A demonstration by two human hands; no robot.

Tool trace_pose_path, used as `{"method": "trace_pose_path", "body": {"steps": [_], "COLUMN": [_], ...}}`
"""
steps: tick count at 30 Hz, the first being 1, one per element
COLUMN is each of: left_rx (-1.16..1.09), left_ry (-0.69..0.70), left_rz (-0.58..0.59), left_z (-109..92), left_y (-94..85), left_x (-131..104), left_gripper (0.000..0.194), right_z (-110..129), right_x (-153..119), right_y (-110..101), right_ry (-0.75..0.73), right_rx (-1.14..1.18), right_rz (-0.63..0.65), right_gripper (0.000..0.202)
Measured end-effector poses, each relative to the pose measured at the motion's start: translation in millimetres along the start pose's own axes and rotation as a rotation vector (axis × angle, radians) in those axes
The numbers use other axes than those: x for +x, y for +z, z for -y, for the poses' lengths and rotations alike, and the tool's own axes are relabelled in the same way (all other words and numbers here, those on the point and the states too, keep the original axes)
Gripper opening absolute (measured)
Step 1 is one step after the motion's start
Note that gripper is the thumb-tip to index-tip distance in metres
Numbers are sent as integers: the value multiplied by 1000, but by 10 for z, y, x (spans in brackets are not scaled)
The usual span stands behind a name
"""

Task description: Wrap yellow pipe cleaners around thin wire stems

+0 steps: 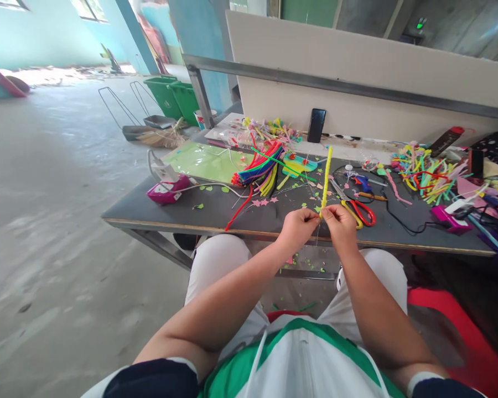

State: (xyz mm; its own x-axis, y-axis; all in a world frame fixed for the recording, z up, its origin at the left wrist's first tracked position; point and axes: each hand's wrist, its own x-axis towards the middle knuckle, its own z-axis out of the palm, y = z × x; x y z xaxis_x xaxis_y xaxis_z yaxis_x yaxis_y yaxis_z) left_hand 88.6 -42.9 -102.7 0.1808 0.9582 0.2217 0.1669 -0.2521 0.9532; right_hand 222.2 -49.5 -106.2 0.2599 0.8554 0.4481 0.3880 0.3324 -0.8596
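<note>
A fuzzy yellow pipe cleaner (327, 177) stands nearly upright above the front edge of the dark table (170, 213). Its lower end is pinched in the fingers of my left hand (301, 225) and my right hand (341, 224), which meet there. The fingertips partly hide that end. Just right of my right hand lie scissors (363, 213) with red and yellow handles. A bundle of coloured pipe cleaners (261, 168) rests left of the upright one, and a single red pipe cleaner (238, 209) lies near the table edge.
A black phone (316, 125) leans against the white board (357, 105) at the back. On the right are a blue glue gun (363, 182), a pile of coloured pieces (429, 171) and a magenta power block (450, 220). Another magenta block (168, 189) sits at left, with cables across the table.
</note>
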Motion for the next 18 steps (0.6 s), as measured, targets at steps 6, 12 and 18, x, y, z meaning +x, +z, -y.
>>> {"method": "trace_pose_path", "body": {"steps": [6,12,18], "left_rx": [72,-268,-440], "left_ry": [41,-110,-116], "left_rz": [117,280,402], "left_z": [-24,-44,-82], "left_y": [-51,-90,-114], "left_x": [11,-7,-19], "left_gripper": [20,28,32], "right_z": [38,-41,2], "right_x": [-7,31,22], "right_y": [-50,-64,-22], "right_ry": [51,157,214], "right_rx": [-111,238,538], "right_rz": [30,143,230], "right_gripper": [23,20,18]}}
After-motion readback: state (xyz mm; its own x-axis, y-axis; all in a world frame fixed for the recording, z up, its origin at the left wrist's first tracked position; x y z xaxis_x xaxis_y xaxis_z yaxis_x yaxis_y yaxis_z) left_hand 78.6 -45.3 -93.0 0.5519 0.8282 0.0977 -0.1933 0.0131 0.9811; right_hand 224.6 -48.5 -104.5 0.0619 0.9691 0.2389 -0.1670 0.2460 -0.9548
